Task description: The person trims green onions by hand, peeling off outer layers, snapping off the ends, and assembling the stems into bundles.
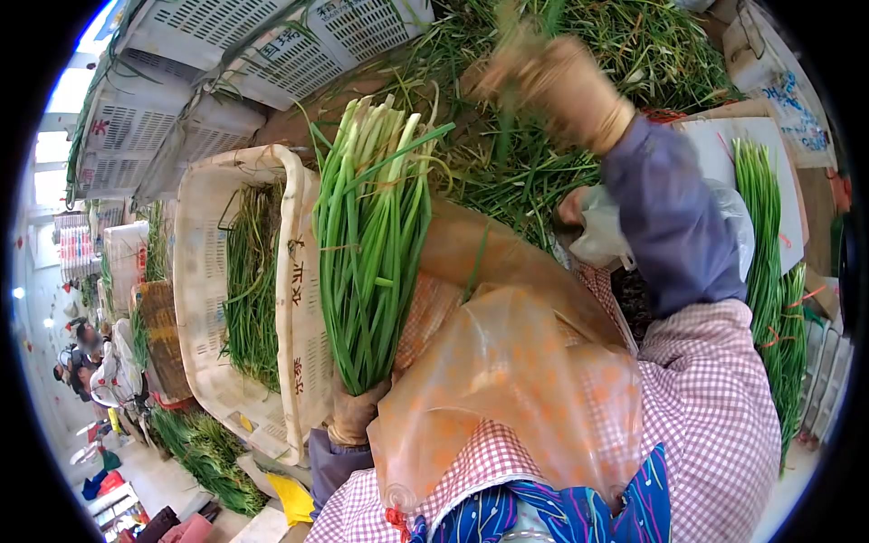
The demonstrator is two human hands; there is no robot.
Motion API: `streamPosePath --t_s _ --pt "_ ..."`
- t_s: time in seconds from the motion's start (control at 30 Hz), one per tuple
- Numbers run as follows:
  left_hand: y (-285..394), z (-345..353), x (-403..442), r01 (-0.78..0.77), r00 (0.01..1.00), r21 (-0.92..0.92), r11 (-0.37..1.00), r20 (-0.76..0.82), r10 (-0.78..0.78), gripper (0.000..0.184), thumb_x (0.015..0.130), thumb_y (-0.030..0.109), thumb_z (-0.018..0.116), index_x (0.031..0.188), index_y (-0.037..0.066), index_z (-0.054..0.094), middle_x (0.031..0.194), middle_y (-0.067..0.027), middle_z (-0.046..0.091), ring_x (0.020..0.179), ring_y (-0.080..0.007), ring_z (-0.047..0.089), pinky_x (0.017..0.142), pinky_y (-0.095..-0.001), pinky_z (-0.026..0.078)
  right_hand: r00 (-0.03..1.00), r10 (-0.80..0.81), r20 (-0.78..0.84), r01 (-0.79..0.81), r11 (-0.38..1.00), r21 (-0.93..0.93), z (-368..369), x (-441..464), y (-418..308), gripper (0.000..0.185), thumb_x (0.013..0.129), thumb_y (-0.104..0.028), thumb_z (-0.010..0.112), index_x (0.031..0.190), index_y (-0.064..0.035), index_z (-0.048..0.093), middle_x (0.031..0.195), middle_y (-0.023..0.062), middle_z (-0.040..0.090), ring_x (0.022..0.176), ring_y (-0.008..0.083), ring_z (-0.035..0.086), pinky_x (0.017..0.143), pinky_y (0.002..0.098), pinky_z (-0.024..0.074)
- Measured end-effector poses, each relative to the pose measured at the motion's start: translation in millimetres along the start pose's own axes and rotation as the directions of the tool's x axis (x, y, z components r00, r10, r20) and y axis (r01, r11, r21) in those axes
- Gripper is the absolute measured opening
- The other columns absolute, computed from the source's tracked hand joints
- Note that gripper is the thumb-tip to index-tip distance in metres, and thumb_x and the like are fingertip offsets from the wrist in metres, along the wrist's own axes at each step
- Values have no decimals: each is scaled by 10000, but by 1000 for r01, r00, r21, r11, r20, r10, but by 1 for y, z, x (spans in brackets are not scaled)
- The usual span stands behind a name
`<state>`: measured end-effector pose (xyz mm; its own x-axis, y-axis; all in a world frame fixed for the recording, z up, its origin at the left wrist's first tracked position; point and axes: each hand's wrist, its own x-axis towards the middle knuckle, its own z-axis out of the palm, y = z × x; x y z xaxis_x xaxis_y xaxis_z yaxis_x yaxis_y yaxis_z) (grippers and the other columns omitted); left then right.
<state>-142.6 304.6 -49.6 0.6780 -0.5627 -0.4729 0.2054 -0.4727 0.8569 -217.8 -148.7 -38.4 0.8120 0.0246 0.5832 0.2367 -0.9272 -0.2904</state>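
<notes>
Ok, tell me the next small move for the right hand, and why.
Probably bring the right hand to the bunch of green stalks and pluck the stray leaf: it juts out sideways near the pale ends, while the left hand grips the opposite, green end. The right hand is over loose greenery, too blurred to tell what it holds.

This looks like a produce-packing workshop; stacked plastic crates (371, 29), heaped green trimmings (656, 54) and tied bundles (759, 199) show it.
</notes>
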Motion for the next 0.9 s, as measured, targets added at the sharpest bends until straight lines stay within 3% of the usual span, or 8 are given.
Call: streamPosePath --t_s 0.1,0.37,0.47,0.53,0.57,0.63,0.83,0.9 --pt "-5 6 -1 -96 995 70 993 -34 98 475 683 16 692 1116 4 496 961 -70 610 831 -157 584 749 -288 478 781 585 216 -624 745 236 18 36 -113 271 743 -140 595 1006 -77 588 877 127 644 830 284 631 697 376 512" --pt "-9 8 -5 -257 958 104 961 -104 267 473 699 4 691 1125 8 485 952 -65 598 829 -144 572 743 -280 470 910 385 -153 -377 923 77 56 35 -67 285 715 -84 596 990 -146 636 736 137 624 667 296 625 589 375 508" --pt "-3 2 3 -186 982 130 974 5 187 466 696 -27 672 1122 15 488 952 -63 598 817 -146 572 733 -278 472 570 726 -385 -708 672 219 36 5 25 264 791 -59 558 1017 -168 640 877 45 667 669 183 638 604 323 536" --pt "-12 -4 4 -151 988 0 989 29 151 458 695 -65 639 1119 25 491 945 -56 603 788 -154 577 697 -280 476 776 620 -118 -440 397 -805 -4 -35 81 251 826 -148 602 1076 -141 579 951 -4 649 703 155 645 633 302 552" --pt "-11 -5 3 -147 989 -2 989 29 147 458 695 -65 639 1119 25 491 945 -56 603 788 -154 577 697 -280 476 797 584 -156 -582 673 -457 15 -97 172 228 824 -181 622 1040 -119 582 923 6 649 700 154 643 571 303 543" --pt "-5 -4 2 -85 994 -56 995 70 88 438 689 -68 638 1097 26 509 913 -54 613 758 -169 584 664 -288 478 178 939 295 -824 -21 566 0 -64 94 277 829 -231 629 1062 -95 567 935 41 643 703 142 637 521 272 525" --pt "8 -5 3 -51 991 172 984 128 29 192 669 -15 661 854 13 615 813 -49 626 719 -157 588 628 -293 472 656 564 503 -608 -1 794 55 -10 -75 378 833 -232 611 1166 -67 542 894 78 661 695 176 640 587 275 519" --pt "-4 -9 5 -90 987 240 967 153 54 158 666 -12 660 816 13 619 808 -49 626 713 -153 586 624 -296 471 821 566 72 -513 677 527 82 -10 -80 362 813 -174 606 1147 -49 546 833 96 667 665 171 634 590 272 512"
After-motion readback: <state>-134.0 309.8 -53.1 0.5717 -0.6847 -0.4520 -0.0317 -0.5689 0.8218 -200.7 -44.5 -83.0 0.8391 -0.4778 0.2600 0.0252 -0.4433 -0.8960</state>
